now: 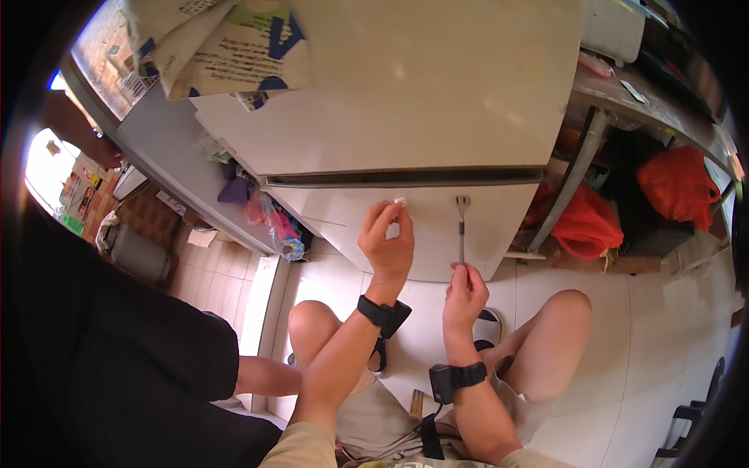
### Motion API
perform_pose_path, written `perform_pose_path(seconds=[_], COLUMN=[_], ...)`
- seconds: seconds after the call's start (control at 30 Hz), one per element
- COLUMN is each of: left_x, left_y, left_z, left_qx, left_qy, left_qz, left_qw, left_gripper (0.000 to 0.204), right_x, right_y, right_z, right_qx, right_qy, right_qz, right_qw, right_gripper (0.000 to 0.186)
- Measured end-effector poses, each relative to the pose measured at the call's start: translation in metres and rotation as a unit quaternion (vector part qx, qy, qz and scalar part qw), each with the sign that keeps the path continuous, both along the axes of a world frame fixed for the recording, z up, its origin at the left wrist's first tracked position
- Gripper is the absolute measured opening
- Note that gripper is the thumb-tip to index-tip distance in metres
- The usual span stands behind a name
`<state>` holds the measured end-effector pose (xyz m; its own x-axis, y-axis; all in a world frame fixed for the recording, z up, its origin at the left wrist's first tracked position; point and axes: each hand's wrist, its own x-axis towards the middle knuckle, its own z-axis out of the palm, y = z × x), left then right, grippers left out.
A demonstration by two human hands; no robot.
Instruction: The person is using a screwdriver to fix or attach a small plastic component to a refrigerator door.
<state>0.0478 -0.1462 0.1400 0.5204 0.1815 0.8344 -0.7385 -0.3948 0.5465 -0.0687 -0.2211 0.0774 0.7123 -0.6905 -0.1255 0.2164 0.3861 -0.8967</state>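
Observation:
In front of me is the pale lower door (343, 214) of a refrigerator. My left hand (388, 238) is closed in a pinch close to that door, with a small white piece (400, 200) at its fingertips; its exact kind is too small to make out. My right hand (466, 296) grips the lower end of a thin fork-like metal tool (461, 234). The tool points away from me, its pronged head (463, 204) against or just before the door, to the right of my left hand. Both wrists wear black straps with small boxes.
A printed sack (226, 58) hangs over the upper door (413, 93). At right, a metal-framed shelf (577, 179) holds red plastic bags (679, 187). Someone in black clothing (148, 335) is close on my left. A wooden-looking piece (417, 403) lies between my legs, above the tiled floor (577, 269).

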Motion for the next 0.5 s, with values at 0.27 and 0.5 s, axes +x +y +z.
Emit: perform_pose_path(seconds=[0.27, 0.5], left_x=[0.001, 0.008], left_y=[0.005, 0.011], left_z=[0.009, -0.003], left_qx=[0.006, -0.008], left_qy=[-0.008, -0.013], left_qz=[0.025, 0.07], left_qw=[1.0, 0.997], left_gripper=[0.015, 0.015], right_x=[0.001, -0.007], right_y=[-0.017, -0.011], right_z=[0.013, -0.028], right_qx=[0.017, 0.008], right_qy=[0.007, 0.029], right_qz=[-0.004, 0.025], right_qw=[1.0, 0.999], right_gripper=[0.02, 0.021])
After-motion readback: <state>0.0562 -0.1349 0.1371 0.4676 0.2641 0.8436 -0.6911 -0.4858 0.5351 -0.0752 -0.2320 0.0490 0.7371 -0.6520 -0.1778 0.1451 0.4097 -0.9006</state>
